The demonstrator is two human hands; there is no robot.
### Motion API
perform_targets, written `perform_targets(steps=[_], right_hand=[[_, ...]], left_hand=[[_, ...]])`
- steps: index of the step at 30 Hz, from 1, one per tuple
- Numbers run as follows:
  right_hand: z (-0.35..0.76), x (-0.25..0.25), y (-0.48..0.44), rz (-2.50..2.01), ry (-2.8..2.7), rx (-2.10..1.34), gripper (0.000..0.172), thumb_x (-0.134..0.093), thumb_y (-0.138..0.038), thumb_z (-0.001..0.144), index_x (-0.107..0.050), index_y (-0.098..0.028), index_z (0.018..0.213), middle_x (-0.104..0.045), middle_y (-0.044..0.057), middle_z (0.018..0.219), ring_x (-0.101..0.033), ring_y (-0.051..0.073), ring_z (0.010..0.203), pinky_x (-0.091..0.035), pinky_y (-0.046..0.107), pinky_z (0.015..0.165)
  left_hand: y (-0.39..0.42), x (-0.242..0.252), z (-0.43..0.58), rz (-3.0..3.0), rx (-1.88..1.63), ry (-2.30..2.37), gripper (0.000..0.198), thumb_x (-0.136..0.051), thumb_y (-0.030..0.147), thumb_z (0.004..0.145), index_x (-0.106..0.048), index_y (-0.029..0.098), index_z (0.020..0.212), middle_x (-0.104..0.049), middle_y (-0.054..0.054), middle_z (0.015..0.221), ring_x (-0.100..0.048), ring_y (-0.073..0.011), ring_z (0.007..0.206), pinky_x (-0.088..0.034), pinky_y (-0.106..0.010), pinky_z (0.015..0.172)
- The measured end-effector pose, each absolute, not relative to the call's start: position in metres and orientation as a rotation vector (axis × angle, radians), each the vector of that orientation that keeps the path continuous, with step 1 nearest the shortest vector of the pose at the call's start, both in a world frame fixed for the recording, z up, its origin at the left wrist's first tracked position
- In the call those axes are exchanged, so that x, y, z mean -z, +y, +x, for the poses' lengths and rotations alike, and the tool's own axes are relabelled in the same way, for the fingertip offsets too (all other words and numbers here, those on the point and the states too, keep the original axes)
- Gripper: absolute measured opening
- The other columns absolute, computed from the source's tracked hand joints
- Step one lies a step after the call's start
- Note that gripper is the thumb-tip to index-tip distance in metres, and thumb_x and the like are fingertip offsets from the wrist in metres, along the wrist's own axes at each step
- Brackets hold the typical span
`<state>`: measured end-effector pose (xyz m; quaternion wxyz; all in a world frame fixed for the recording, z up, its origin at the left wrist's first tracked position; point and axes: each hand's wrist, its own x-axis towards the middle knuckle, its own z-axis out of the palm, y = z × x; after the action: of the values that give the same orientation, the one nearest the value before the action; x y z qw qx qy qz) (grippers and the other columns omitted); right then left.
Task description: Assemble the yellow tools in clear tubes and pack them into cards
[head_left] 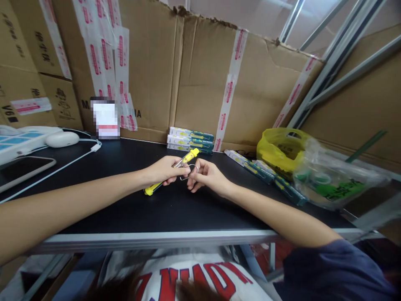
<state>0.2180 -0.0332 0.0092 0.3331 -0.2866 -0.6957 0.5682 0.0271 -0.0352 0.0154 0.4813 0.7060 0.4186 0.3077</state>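
Note:
My left hand (171, 169) is closed round a slim stick-like tool (190, 156) with yellow ends and a clear or metallic middle. The tool slants from lower left to upper right, and my fingers hide part of its length. Just to the right, my right hand (205, 175) pinches a thin bent metal wire (193, 166) that curves in a loop. The wire lies close to my left fingertips; whether they also touch it I cannot tell. Both hands are above the black tabletop (169, 213).
Stacked narrow boxes (190, 141) stand behind my hands, with more boxes (266, 171) to the right. Beyond those sit a yellow plastic bag (278, 152) and a clear bag (332, 179). On the left are a phone (25, 169), a white case (62, 139) and a cable (62, 169). Cardboard (150, 75) walls the back.

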Motion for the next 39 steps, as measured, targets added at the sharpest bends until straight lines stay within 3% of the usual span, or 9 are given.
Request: perform_targets(steps=[7,11,16,19,22,25,29,39], right_hand=[[0.223,-0.008,-0.031,-0.685,-1.827,-1.457,0.042,-0.076,-0.036,0.073,-0.037,-0.02,0.076,-0.071,-0.001,0.069,-0.07,0.013,0.064,-0.059,0.026,0.058],[0.226,-0.009,-0.026,-0.743,-1.893,-1.385,0.042,-0.075,-0.038,0.072,-0.038,-0.02,0.075,-0.069,-0.001,0.069,-0.067,0.011,0.059,-0.057,0.023,0.053],[0.224,-0.009,-0.028,-0.801,-2.056,-1.178,0.033,-0.064,-0.045,0.081,-0.042,-0.02,0.08,-0.061,-0.005,0.059,-0.051,0.007,0.043,-0.041,0.017,0.039],[0.226,-0.012,-0.03,-0.777,-2.157,-0.845,0.025,-0.055,-0.042,0.089,-0.046,-0.02,0.081,-0.05,-0.007,0.055,-0.044,0.007,0.045,-0.037,0.018,0.045],[0.232,-0.016,-0.03,-0.822,-2.254,-0.369,0.02,-0.052,-0.037,0.091,-0.05,-0.02,0.081,-0.053,-0.004,0.064,-0.045,0.008,0.054,-0.037,0.021,0.055],[0.24,-0.019,-0.027,-0.914,-2.309,-0.098,0.016,-0.051,-0.034,0.092,-0.053,-0.02,0.085,-0.061,-0.001,0.074,-0.05,0.01,0.06,-0.036,0.021,0.059],[0.242,-0.019,-0.024,-0.989,-2.351,0.049,0.015,-0.049,-0.034,0.094,-0.054,-0.021,0.088,-0.064,0.0,0.075,-0.052,0.011,0.059,-0.034,0.02,0.058],[0.238,-0.019,-0.027,-1.036,-2.462,0.327,0.02,-0.04,-0.033,0.097,-0.053,-0.022,0.088,-0.066,0.001,0.075,-0.055,0.013,0.06,-0.026,0.022,0.054]], left_hand=[[-0.038,-0.016,0.024,1.746,-0.842,1.055,0.03,-0.063,0.046,0.081,-0.056,0.016,0.081,-0.042,0.008,0.038,-0.036,-0.0053,0.032,-0.031,-0.015,0.032],[-0.035,-0.014,0.019,1.769,-0.9,1.103,0.031,-0.059,0.046,0.084,-0.059,0.015,0.082,-0.044,0.007,0.039,-0.04,-0.006,0.033,-0.033,-0.015,0.034],[-0.041,-0.014,0.019,1.9,-0.834,1.135,0.028,-0.059,0.044,0.084,-0.055,0.017,0.078,-0.045,0.007,0.044,-0.039,-0.0049,0.034,-0.032,-0.014,0.033],[-0.045,-0.015,0.02,1.925,-0.779,1.113,0.03,-0.059,0.045,0.084,-0.052,0.017,0.076,-0.042,0.008,0.045,-0.038,-0.0047,0.034,-0.032,-0.014,0.032],[-0.045,-0.015,0.019,1.852,-0.691,1.053,0.031,-0.056,0.047,0.085,-0.048,0.018,0.078,-0.045,0.007,0.052,-0.037,-0.0037,0.034,-0.033,-0.014,0.031],[-0.045,-0.015,0.019,1.754,-0.631,1.0,0.03,-0.052,0.049,0.088,-0.047,0.02,0.093,-0.052,0.006,0.065,-0.036,-0.0027,0.033,-0.034,-0.015,0.029],[-0.044,-0.012,0.018,1.731,-0.591,0.989,0.033,-0.05,0.05,0.089,-0.045,0.024,0.109,-0.048,0.008,0.065,-0.036,-0.0031,0.034,-0.039,-0.016,0.031],[-0.043,-0.01,0.019,1.752,-0.574,0.987,0.035,-0.05,0.052,0.088,-0.047,0.022,0.107,-0.048,0.008,0.065,-0.039,-0.0039,0.035,-0.044,-0.02,0.035]])
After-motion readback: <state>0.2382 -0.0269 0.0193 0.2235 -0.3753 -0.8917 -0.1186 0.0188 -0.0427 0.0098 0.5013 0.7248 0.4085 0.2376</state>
